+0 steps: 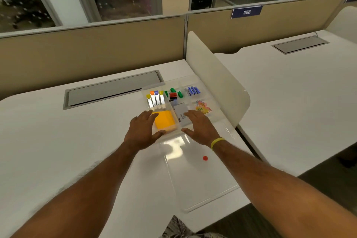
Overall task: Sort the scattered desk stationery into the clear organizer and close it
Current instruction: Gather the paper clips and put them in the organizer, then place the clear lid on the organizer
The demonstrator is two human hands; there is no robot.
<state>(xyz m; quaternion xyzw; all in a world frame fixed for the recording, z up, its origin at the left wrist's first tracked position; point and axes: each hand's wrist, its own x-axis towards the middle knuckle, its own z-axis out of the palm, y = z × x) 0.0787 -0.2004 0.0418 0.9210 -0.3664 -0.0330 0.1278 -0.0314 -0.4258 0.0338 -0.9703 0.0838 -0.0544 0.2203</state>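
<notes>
The sorting looks done; no loose stationery shows on the white desk (pixel 58 141). The clear organizer (pixel 173 133) sits at the far right of the desk, just beside the white side wall. Its parts are full: orange sticky notes (pixel 165 121) at the near left; coloured flags (pixel 155 98) behind them; green and red clips (pixel 173 93) in the middle; blue staple packs (pixel 193 90) at the far right; paper clips (pixel 202 107) on the right; a grey box (pixel 181 111) in the near middle.

What is left is the closing. The lid (pixel 201 179) is open; it lies flat on the desk on the person's side of the box, with a red dot (pixel 205 158) on it.

The left hand (pixel 144 129) is spread wide with fingers almost straight and holds nothing; it seems to rest on the near left corner of the box. The right hand (pixel 199 127), with a yellow band (pixel 217 142) on the wrist, is spread the same way at the near right and holds nothing too.

The next job is likely to lift the lid up and over, then press it down.
</notes>
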